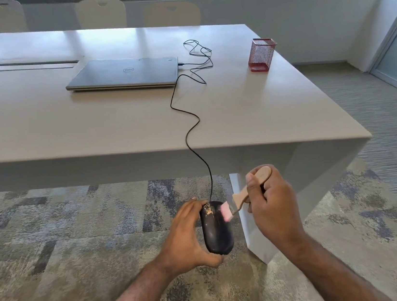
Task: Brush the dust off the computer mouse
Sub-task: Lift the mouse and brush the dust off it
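Left hand: the left hand (186,237) gripped the black oval computer mouse (216,228) from its left side, fingers curled over the front end and thumb under the rear end.
Right hand: the right hand (271,206) was clamped around the pale wooden handle of the small paintbrush with pink bristles (243,198), fingers wrapped tight.
Brush contact: the pink bristles touched the upper right face of the mouse, near its front end.
Mouse position: the mouse was held in the air in front of the desk's near edge, above the patterned grey carpet (64,231).
Dust: a patch of pale specks (207,209) lay on the front left of the mouse.
Cable: the thin black cable (190,131) ran from the mouse up over the light grey desk (63,125) to the closed grey laptop (124,74).
Desk, far right: a red mesh pen holder (261,53) stood upright, well apart from the laptop.
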The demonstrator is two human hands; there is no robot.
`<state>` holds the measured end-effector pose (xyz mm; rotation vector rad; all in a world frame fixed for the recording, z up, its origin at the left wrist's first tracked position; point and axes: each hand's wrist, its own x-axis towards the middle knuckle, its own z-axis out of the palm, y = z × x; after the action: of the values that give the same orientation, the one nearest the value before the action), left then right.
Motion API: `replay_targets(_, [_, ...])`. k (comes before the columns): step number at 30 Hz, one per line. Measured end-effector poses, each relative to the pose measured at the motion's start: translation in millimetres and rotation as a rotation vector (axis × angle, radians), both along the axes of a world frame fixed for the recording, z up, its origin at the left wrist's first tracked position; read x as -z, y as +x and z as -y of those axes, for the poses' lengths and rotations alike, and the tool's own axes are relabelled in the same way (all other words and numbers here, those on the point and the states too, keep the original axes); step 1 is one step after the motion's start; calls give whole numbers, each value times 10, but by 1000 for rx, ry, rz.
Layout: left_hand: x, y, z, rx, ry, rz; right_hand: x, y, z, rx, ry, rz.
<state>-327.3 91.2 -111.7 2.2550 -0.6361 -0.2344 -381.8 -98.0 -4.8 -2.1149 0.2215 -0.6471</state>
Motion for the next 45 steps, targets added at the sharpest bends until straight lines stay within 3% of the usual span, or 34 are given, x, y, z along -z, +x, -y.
replay_targets(10, [-21, -38, -26, -12, -44, -15, 75, 39, 146, 19, 50, -102])
replay_targets(16, [-41, -56, -9, 7, -44, 9, 135, 154, 111, 30, 401, -121])
replay_targets(22, [-39, -67, -11, 28, -31, 12, 178, 186, 237, 106, 301, -82])
replay_targets(27, [-29, -48, 7, 11, -33, -3, 175, 216, 186, 46, 451, -113])
replay_targets(32, [-53, -27, -2, -4, -74, -20, 213, 138, 230, 89, 321, -133])
replay_targets(39, [-85, 60, -2, -27, -65, -29, 184, 48, 132, -30, 482, -68])
replay_targets(45, [-70, 118, -49, -32, -118, 2, 252, -63, 214, 23, 345, -58])
